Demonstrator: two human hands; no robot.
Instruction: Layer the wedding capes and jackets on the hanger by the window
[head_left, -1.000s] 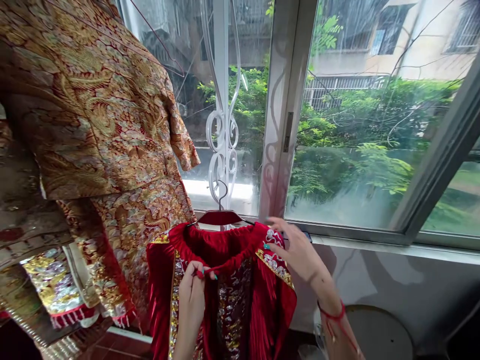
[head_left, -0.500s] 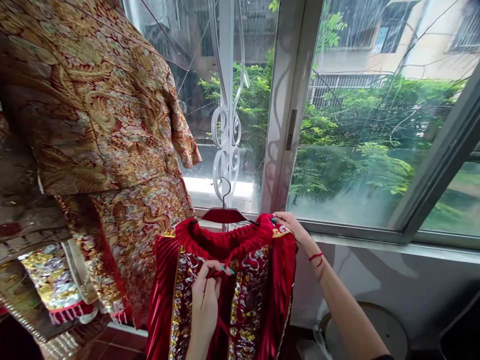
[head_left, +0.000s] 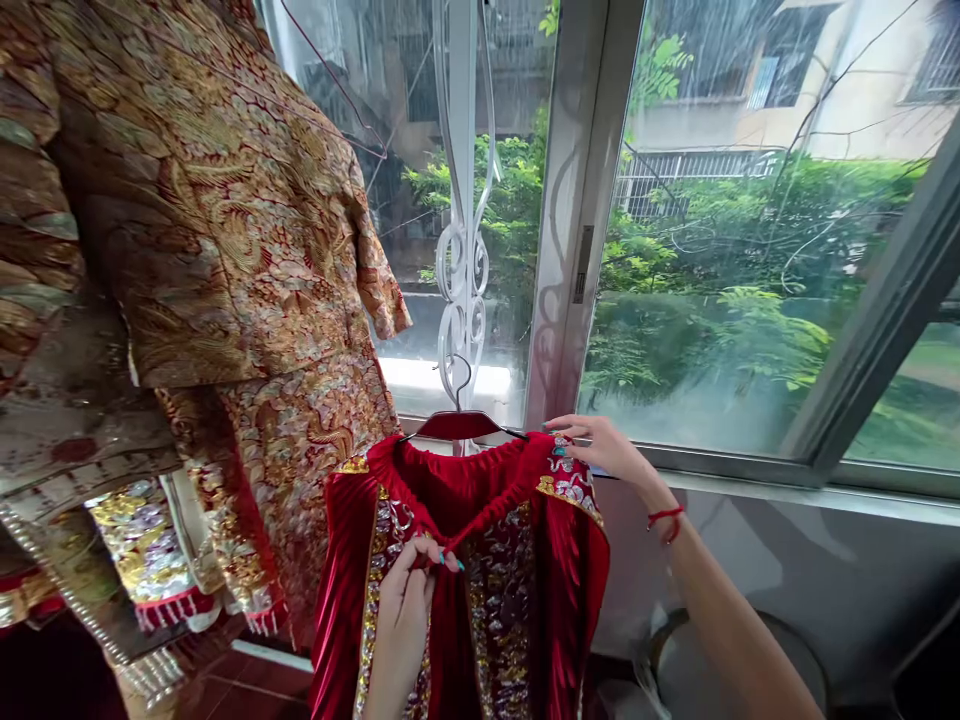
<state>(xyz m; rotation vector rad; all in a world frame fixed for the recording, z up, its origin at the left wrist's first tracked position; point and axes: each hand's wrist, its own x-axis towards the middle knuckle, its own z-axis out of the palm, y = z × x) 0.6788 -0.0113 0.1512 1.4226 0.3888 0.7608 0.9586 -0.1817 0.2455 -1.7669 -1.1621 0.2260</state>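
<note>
A red velvet cape [head_left: 570, 580] with a gathered collar and bands of gold and silver sequins hangs on a dark hanger [head_left: 459, 426] in the lower middle of the head view. My left hand [head_left: 401, 610] is closed in a pinch on the front of the cape's neckline. At the cape's right shoulder, my right hand [head_left: 604, 450] rests its spread fingers on the silver-embroidered patch, with nothing gripped. The cape's lower end falls outside the picture.
Gold brocade garments [head_left: 247, 230] hang close by on the left, with a fringed, sequined piece [head_left: 150, 560] below them. Behind the cape stand a white scrolled metal stand [head_left: 461, 270] and a sliding window [head_left: 720, 300]. A round object [head_left: 739, 665] sits low at the right.
My right hand has moved from the collar edge outward onto the shoulder, its fingers now spread. More shoulder embroidery shows. My left hand keeps its pinch at the neckline.
</note>
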